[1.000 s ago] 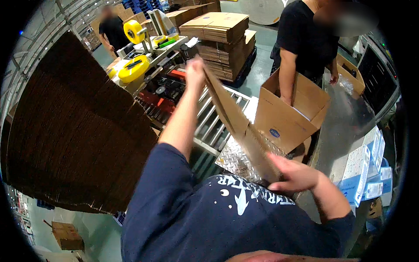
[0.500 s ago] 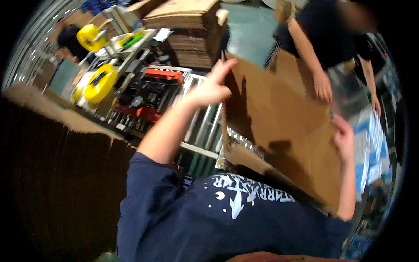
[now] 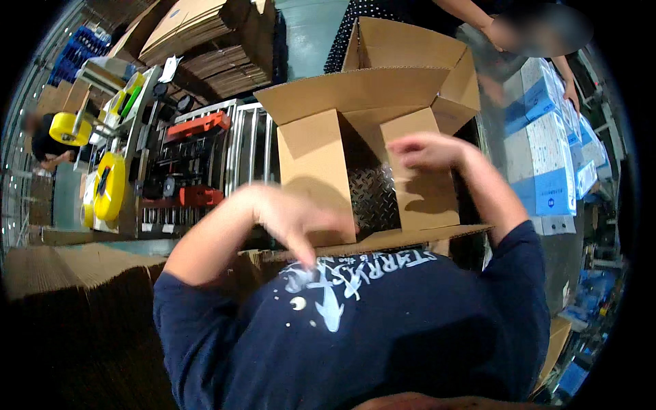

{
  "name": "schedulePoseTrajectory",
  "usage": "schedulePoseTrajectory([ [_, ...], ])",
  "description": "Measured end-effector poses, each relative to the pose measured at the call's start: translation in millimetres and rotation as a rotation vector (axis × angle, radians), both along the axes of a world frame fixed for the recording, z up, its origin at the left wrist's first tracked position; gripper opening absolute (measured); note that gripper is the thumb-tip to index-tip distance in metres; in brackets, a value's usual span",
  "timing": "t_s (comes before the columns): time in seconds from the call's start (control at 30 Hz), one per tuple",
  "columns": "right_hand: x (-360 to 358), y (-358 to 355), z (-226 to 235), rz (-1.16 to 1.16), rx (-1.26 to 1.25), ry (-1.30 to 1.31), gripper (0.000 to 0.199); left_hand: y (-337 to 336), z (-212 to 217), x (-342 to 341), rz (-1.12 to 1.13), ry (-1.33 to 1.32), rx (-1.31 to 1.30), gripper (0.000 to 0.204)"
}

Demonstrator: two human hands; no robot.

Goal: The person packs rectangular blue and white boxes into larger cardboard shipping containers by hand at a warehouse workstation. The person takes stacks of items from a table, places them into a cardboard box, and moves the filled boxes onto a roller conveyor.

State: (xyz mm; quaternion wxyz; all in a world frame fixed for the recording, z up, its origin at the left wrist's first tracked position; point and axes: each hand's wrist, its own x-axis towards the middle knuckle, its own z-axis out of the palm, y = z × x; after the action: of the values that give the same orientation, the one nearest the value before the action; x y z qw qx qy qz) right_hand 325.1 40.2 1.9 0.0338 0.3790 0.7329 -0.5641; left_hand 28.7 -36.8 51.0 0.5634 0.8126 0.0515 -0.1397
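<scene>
Yellow tape rolls (image 3: 109, 186) hang on a taping machine (image 3: 184, 164) beside a roller conveyor (image 3: 249, 147), flat cardboard stacks (image 3: 205, 34) lie behind, and blue-and-white cartons (image 3: 547, 164) line the right near another person's arm (image 3: 471, 14).

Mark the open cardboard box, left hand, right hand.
open cardboard box (image 3: 311, 160): head view, on its left side wall.
left hand (image 3: 301, 220): head view, middle of the hand, at the box's near left edge.
right hand (image 3: 425, 149): head view, middle of the hand, over the right inner flap.
</scene>
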Motion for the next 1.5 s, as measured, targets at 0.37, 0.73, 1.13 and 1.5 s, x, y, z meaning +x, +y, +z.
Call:
schedulePoseTrajectory([
  [0.37, -35.6, -43.4, 14.6, 0.161, 1.011, -0.282, 0.033, -37.8, -81.5, -45.9, 1.450, 0.040, 0.222, 0.097],
  [0.73, 228.6, -5.1, -103.4, -0.763, 0.722, -0.227, 0.052, -45.1, -313.4, 15.9, 1.959, 0.488, -0.973, 0.056],
  [1.13, 35.5, -67.0, -56.9, -0.725, -0.341, 0.627, 0.058, -51.2, -1.3, -82.5, 1.685, -0.432, -0.057, 0.073],
  [1.5, 125.7, -66.0, -34.1, -0.677, 0.352, 0.069, 0.068, -26.5, -80.6, -16.6, 0.839, 0.210, 0.577, 0.046],
])
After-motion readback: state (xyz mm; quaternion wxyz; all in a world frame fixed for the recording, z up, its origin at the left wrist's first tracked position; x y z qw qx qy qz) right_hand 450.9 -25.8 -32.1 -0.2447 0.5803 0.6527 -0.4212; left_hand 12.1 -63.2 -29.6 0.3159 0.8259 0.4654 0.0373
